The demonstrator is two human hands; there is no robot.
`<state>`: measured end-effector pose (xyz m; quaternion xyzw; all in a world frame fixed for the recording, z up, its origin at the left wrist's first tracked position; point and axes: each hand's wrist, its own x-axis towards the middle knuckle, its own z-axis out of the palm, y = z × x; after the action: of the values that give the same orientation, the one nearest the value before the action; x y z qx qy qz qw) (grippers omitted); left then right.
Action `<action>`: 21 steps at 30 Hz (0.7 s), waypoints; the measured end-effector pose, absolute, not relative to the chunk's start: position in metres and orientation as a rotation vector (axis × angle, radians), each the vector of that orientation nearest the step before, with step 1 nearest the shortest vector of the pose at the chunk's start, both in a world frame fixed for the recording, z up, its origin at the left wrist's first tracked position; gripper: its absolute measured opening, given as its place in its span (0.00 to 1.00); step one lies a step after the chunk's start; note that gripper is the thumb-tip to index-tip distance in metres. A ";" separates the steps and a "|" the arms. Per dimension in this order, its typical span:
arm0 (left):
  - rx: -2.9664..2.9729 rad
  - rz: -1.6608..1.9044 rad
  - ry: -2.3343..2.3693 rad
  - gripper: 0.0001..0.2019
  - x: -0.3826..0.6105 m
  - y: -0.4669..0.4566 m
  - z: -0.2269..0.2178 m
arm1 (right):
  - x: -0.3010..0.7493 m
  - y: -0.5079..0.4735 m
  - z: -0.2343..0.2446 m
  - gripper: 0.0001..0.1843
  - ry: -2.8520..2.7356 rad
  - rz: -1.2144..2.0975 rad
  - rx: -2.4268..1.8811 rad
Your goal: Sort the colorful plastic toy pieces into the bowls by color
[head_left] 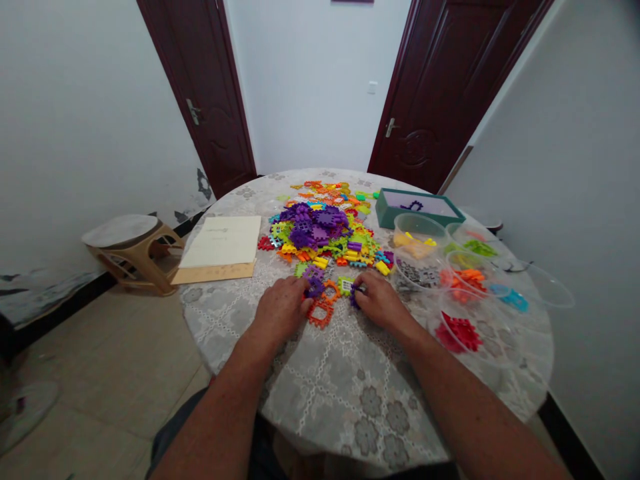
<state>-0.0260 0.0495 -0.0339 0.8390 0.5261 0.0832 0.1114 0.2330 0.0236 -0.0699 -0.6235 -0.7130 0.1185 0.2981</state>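
My left hand [283, 303] rests on the near side of the table, its thumb and fingers closed at the edge of a purple toothed plastic building piece [315, 288]. Orange frame-shaped pieces [321, 313] lie just to the right of its thumb. My right hand [379, 298] pinches a dark purple building piece [354, 297], part of which its fingers hide. Beside that piece is a light green window-shaped piece [345, 285]. Beyond both hands rises a heap of mixed building pieces [320, 227], with purple ones on top.
Clear plastic tubs [420, 230] on the right hold pieces sorted by colour, including red pieces [457, 332]. Behind them stands a green box [390, 217] with a dark piece inside. An open paper booklet [225, 240] lies at the left. A stool [145, 250] stands left of the table.
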 end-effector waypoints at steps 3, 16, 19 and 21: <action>2.396 0.355 1.488 0.16 -0.036 0.053 -0.041 | 0.231 0.022 -0.066 0.04 -1.839 0.401 -1.685; 2.545 0.343 1.563 0.23 -0.009 0.045 -0.040 | 0.211 0.019 -0.058 0.10 -1.531 0.932 -1.477; 2.504 0.342 1.585 0.22 -0.007 0.045 -0.040 | 0.209 0.019 -0.061 0.13 -1.481 1.010 -1.472; 2.469 0.409 1.569 0.25 -0.010 0.047 -0.040 | 0.209 0.019 -0.062 0.14 -1.426 1.059 -1.453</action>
<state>-0.0097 0.0467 -0.0398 0.8322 0.5288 0.1379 0.0939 0.2088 0.0190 -0.0620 -0.5771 -0.5665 0.4209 0.4109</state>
